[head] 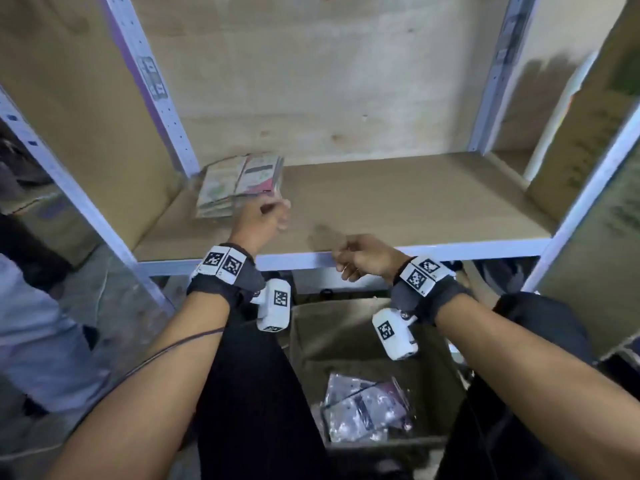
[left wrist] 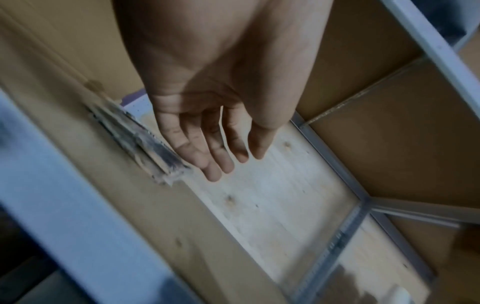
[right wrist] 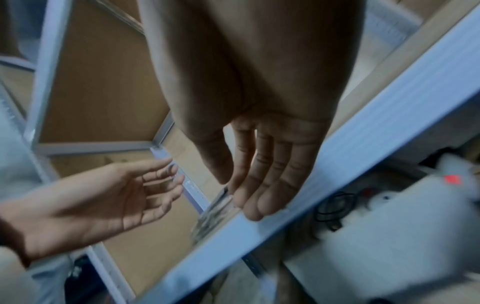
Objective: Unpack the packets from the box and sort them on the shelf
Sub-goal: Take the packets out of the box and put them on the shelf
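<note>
A stack of flat packets [head: 239,181] lies at the back left of the wooden shelf [head: 415,202]. My left hand [head: 270,213] hovers just in front of and to the right of that stack; its fingers [left wrist: 213,156] are straight and hold nothing, close beside the packets [left wrist: 137,142]. My right hand [head: 349,263] hangs relaxed and empty at the shelf's front rail, with its fingertips [right wrist: 254,205] by the rail's edge. Below, between my arms, the open cardboard box [head: 346,327] holds several clear-wrapped packets [head: 363,407].
Pale metal uprights [head: 162,109] frame the shelf bay, with cardboard panels [head: 69,98] at both sides. Someone in light clothing [head: 34,323] stands at the left. Under the shelf sit a white object [right wrist: 389,236] and a black cable [right wrist: 335,207].
</note>
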`<state>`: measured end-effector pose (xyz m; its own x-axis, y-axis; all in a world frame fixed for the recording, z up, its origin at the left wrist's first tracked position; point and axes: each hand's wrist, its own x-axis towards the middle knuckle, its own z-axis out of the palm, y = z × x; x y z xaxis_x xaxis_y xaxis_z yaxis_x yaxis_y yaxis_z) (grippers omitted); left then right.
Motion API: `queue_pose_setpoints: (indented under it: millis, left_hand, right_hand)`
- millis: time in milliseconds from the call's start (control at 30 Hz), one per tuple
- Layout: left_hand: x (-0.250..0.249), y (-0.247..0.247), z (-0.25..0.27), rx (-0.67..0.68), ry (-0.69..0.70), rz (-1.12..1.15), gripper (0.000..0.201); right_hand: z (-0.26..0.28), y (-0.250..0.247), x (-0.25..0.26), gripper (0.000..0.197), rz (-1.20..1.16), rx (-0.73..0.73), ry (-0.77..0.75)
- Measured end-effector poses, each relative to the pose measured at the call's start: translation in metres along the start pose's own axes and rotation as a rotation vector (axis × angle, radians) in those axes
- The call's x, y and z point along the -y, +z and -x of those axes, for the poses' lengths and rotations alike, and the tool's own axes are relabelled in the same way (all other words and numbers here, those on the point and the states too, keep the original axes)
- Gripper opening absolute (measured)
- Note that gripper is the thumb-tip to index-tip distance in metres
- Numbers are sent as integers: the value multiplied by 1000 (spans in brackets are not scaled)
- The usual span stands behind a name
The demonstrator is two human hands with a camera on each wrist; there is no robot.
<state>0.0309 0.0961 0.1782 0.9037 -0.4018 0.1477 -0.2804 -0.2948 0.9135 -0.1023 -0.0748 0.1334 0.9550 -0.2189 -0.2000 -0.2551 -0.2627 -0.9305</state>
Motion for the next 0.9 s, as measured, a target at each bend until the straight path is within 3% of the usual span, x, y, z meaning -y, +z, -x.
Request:
queue_pose_setpoints:
  millis: [167, 367, 567, 667, 767, 900]
  left_hand:
    - [21, 52, 59, 132, -75, 40, 25]
    - [65, 107, 103, 322, -257, -5, 24]
    - [121, 140, 117, 502, -482, -133, 23]
    - [151, 148, 112, 542, -521, -226, 30]
    - [172, 154, 103, 594, -518, -336, 21]
    - [198, 166, 98, 640, -574, -359, 22]
  right_hand:
    - [53, -9, -62, 12, 211, 51, 64]
    - [75, -20, -115, 11, 276, 77, 179]
    - [54, -13, -160, 18, 246, 96, 320]
    - [36, -9, -179, 17, 249, 120, 373]
    - [15, -3, -195, 18, 271, 133, 404]
    - [-8, 8, -212, 20, 380, 177, 443]
